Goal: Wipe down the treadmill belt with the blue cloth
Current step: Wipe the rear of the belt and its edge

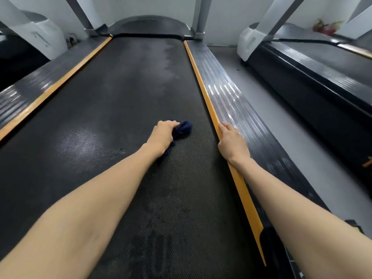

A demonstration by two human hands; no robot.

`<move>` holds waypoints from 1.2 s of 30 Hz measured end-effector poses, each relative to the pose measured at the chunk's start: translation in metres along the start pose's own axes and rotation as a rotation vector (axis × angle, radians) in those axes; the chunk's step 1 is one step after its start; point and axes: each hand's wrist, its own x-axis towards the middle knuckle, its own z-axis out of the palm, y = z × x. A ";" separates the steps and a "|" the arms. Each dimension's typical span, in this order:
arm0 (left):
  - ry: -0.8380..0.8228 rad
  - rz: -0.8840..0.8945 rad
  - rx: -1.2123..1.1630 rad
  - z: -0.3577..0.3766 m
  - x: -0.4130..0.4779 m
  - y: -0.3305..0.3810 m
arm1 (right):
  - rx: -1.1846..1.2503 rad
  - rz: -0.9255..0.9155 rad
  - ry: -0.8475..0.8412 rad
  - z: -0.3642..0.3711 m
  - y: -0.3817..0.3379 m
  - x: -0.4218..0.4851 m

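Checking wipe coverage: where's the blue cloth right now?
Head view: the blue cloth is bunched in the left hand on the treadmill belt, right of centre, near the orange strip.

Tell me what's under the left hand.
The left hand grips the bunched blue cloth against the treadmill belt. Cloth beneath the palm is hidden.

Head-worn view, facing forward-down, near treadmill belt (124, 93)
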 end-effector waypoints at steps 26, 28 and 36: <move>-0.215 0.432 0.273 -0.010 -0.075 0.022 | -0.030 0.021 0.010 -0.003 -0.007 -0.005; -0.192 0.333 0.255 -0.027 -0.061 0.003 | -0.039 0.015 -0.004 -0.003 -0.007 -0.005; 0.179 -0.315 0.458 -0.091 -0.062 -0.082 | -0.061 -0.009 0.021 -0.001 -0.007 -0.005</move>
